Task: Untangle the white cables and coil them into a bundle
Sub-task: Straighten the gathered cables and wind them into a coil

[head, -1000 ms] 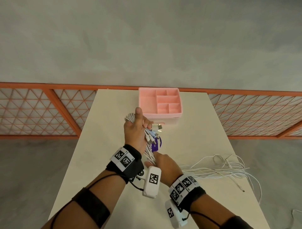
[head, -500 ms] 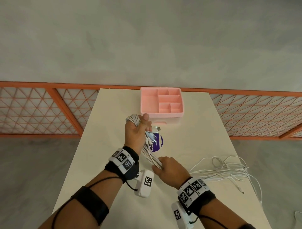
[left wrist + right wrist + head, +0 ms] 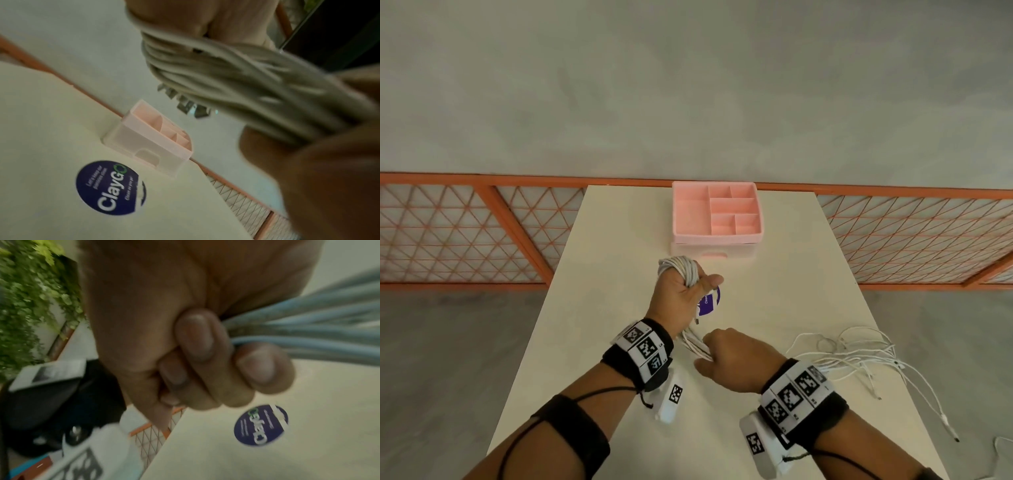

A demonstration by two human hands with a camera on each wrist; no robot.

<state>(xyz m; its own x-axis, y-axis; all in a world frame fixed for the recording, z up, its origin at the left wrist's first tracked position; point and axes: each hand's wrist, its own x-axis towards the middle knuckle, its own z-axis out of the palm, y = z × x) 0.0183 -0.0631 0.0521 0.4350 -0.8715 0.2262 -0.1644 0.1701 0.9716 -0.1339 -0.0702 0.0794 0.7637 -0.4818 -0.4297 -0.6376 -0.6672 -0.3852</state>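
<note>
My left hand [image 3: 683, 291] grips a thick coil of white cables [image 3: 678, 268] held above the middle of the table; the loops wrap over the fingers. In the left wrist view the coiled strands [image 3: 236, 81] cross the palm, with metal plug ends [image 3: 185, 104] hanging beside them. Just nearer, my right hand [image 3: 736, 363] holds the same strands [image 3: 697, 346] in a closed fist; its fingers [image 3: 197, 337] curl round the cables [image 3: 308, 331]. The loose remainder of the white cables [image 3: 859, 356] lies spread on the table to the right.
A pink compartment organizer [image 3: 717, 212] stands at the far end of the cream table [image 3: 599, 308]. A round blue sticker [image 3: 709, 301] lies on the tabletop under my left hand. Orange lattice railings [image 3: 465, 233] flank the table. Some cable ends [image 3: 945, 418] reach the table's right edge.
My left hand rolled over with the coil, thumb now pointing right. My right hand moved a little right along the strands, and the plug ends have dropped behind the left hand.
</note>
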